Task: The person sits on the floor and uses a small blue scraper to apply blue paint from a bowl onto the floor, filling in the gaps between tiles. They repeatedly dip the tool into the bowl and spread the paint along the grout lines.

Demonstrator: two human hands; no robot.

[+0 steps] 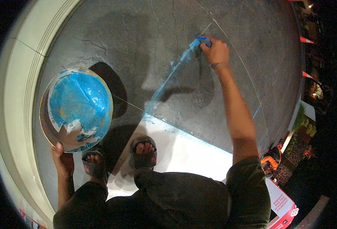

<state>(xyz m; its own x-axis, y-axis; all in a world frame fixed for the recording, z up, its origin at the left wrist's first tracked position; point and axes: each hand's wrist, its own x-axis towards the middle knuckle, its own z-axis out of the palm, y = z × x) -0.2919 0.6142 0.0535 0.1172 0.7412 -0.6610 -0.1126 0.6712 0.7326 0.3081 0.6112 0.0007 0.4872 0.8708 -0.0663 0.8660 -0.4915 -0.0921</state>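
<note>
At the lower left my left hand (pixel 62 162) is closed on the near rim of a round bowl (pixel 46 122), thumb over the edge. Wet blue paint (pixel 75 95) coats the bowl's inside, with pale patches near the rim. My right hand (pixel 216 50), arm stretched far forward, pinches a small blue block (pixel 205 41) against the grey floor. Whether it is a sponge or a brush I cannot tell. From that block a thin blue paint line (pixel 168 79) runs back toward the white floor area. A dark band circles my right wrist.
My sandalled feet (pixel 143 152) stand by the edge of the white floor area (pixel 191 154). A pale curved kerb (pixel 19 76) borders the left. Orange-and-white cones (pixel 306 40), a person in orange (pixel 272 158) and a red-and-white sign (pixel 281 202) are at the right.
</note>
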